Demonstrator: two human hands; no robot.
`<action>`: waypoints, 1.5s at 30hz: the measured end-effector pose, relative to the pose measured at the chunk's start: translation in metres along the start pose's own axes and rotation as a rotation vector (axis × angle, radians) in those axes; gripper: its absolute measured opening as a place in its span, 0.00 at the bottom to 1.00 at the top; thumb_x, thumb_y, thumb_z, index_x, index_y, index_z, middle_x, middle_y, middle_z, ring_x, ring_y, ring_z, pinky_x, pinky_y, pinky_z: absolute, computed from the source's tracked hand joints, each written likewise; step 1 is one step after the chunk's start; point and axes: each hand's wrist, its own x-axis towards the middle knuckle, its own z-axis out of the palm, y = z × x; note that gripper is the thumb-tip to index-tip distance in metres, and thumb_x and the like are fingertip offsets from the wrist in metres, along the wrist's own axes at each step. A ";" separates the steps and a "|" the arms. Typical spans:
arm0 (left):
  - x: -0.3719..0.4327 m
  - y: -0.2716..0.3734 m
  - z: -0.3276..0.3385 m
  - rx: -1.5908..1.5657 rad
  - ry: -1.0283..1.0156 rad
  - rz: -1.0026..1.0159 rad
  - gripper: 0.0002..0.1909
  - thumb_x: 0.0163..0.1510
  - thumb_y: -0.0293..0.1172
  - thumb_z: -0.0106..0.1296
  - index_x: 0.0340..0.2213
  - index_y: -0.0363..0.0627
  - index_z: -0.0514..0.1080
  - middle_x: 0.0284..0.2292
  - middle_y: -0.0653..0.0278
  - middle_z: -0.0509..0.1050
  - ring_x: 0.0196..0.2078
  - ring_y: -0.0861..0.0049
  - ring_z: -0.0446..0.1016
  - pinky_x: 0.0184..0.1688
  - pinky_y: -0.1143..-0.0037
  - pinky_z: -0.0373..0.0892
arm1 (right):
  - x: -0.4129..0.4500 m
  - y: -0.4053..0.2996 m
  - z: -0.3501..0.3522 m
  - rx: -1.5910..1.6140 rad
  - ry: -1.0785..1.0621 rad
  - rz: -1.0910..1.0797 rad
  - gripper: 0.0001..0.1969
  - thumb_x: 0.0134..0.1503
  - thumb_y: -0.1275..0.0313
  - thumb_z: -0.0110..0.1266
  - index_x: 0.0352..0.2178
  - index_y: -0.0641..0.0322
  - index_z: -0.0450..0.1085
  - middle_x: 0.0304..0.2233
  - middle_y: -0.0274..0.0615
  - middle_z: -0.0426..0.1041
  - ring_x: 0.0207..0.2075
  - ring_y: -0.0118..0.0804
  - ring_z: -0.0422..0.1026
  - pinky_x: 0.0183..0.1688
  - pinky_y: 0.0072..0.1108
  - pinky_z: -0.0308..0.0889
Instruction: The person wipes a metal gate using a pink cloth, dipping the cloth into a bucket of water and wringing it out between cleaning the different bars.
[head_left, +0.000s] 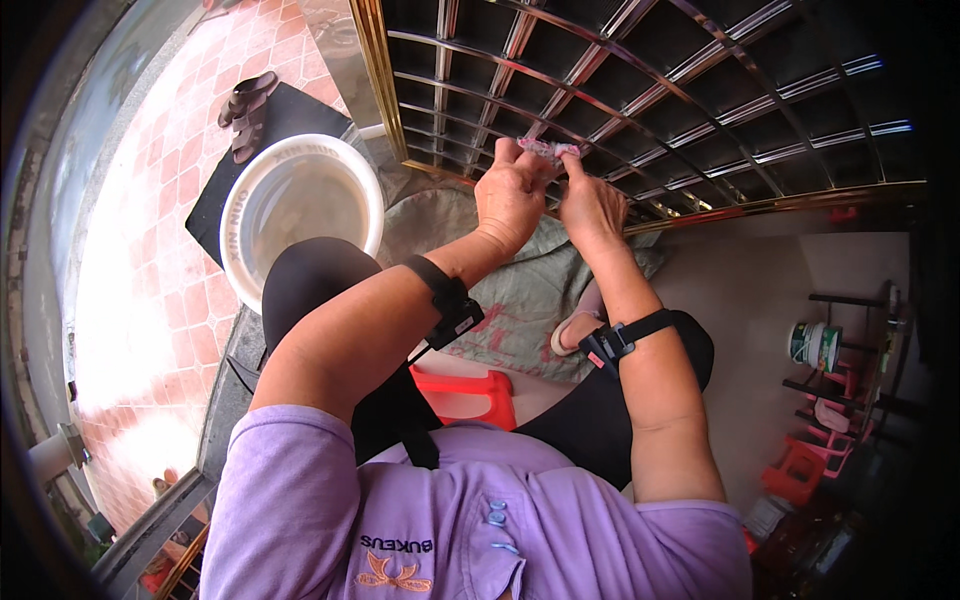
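Observation:
Both hands are raised in front of me against a dark panel with a shiny metal lattice (525, 56) and gold-coloured edging. My left hand (514, 184) holds one side of a small pink and white cloth (549, 148), its fingers bent over it. On the other side of the cloth, my right hand (592, 202) presses it with an outstretched finger. The cloth touches the lattice near the panel's lower part. A white plastic basin (231, 217) with cloudy water stands beside my knee.
A greenish woven sack (517, 300) lies under the panel by my foot. Part of a red plastic stool (499, 397) shows beneath me. Brown sandals (247, 127) lie at the corner of a black mat (206, 206). A rack with a bucket (815, 346) and red stools (795, 471) stand at the right.

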 end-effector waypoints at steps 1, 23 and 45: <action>0.000 0.003 0.001 0.029 -0.014 0.028 0.11 0.45 0.28 0.52 0.34 0.53 0.72 0.33 0.59 0.68 0.32 0.56 0.72 0.32 0.64 0.68 | -0.003 0.000 -0.002 0.044 0.008 -0.005 0.24 0.50 0.70 0.50 0.51 0.48 0.59 0.31 0.52 0.74 0.36 0.57 0.72 0.35 0.41 0.65; 0.025 0.010 0.035 0.127 0.020 -0.219 0.15 0.44 0.36 0.52 0.37 0.53 0.76 0.31 0.55 0.75 0.34 0.59 0.74 0.36 0.69 0.69 | -0.060 0.180 -0.103 0.598 0.163 0.618 0.19 0.42 0.65 0.67 0.13 0.57 0.60 0.14 0.33 0.63 0.12 0.23 0.58 0.15 0.18 0.54; 0.001 0.007 0.048 0.094 0.043 -0.238 0.18 0.41 0.43 0.58 0.33 0.46 0.73 0.28 0.53 0.76 0.32 0.57 0.75 0.35 0.68 0.70 | -0.097 0.183 -0.108 1.108 0.388 0.417 0.20 0.43 0.68 0.67 0.38 0.62 0.72 0.39 0.33 0.73 0.43 0.25 0.67 0.48 0.18 0.57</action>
